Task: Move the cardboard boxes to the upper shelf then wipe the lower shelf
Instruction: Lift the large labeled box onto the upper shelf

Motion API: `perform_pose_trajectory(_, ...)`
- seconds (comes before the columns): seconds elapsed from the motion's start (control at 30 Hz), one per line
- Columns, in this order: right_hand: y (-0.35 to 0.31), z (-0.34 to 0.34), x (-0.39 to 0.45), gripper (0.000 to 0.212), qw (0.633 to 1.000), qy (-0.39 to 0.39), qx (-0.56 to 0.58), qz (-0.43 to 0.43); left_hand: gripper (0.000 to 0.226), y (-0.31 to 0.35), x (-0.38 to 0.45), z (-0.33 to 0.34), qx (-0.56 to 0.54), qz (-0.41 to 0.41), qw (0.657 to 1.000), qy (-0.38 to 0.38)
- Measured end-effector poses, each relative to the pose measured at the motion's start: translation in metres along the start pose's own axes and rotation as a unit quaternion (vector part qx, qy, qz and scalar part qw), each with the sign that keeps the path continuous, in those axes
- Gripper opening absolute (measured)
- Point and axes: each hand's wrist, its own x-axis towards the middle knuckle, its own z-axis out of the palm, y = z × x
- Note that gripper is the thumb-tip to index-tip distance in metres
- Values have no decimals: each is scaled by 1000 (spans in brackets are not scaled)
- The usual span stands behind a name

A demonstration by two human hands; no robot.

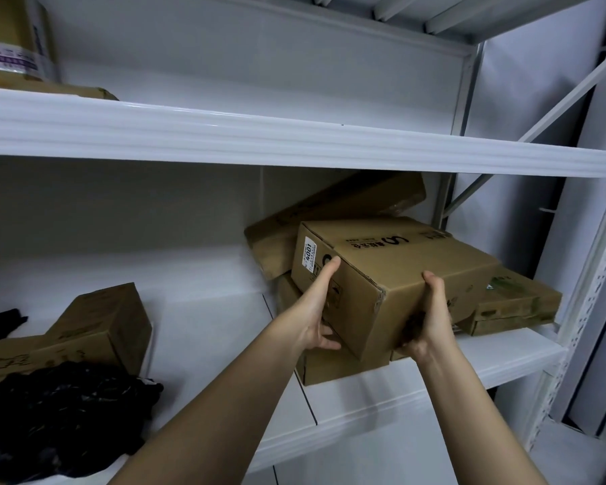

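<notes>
Both forearms reach in from the near edge toward the right half of the lower shelf. Left hand is wrapped on the left end of the top cardboard box, thumb up its face, fingers curled under the bottom edge. Right hand is clamped on the near right side, thumb on the top edge, fingers underneath and mostly hidden. So both hands are closed on that one box.

The box sits tilted on a pile of other cartons at the right of the lower shelf; a long flat carton leans behind it. More boxes lie at the near left, beside a black bundle, maybe cloth or a bag, can't tell.

Step in hand, by my read: the first part of the task, taking a box off the lower shelf; wiping not started, and several boxes remain below. Next move likely calls for pulling the box toward the person to get out from under the upper shelf lip, then lifting it and setting it on the bare white stretch in the middle or right. A taped box already stands at the far left up there.

Writing: a white sticker on the held box's left end reads "4001", rest too small. Black printing and a logo on its top, not legible. Purple print on the upper box's tape, unreadable.
</notes>
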Motion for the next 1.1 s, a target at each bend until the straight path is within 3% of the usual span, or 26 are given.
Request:
perform_pose_trajectory(0.4, 20, -10, -18, 95, 997, 23, 38, -57, 118, -10, -9, -6, -8, -5, 1000, -16)
perform_pose_trajectory(0.63, 31, -9, -31, 98, 991, 61, -13, -117, 124, -14, -13, -5, -6, -5, 1000, -28)
perform_pose_trajectory(0.83, 37, -3, -43, 93, 982, 62, -35, -175, 95, -18, -14, -8, -56, -9, 998, -20)
perform_pose_trajectory(1.1, 50, -10, -58, 94, 983, 28, -41, -179, 96, -31, -26, -15, -72, 31, 997, 23)
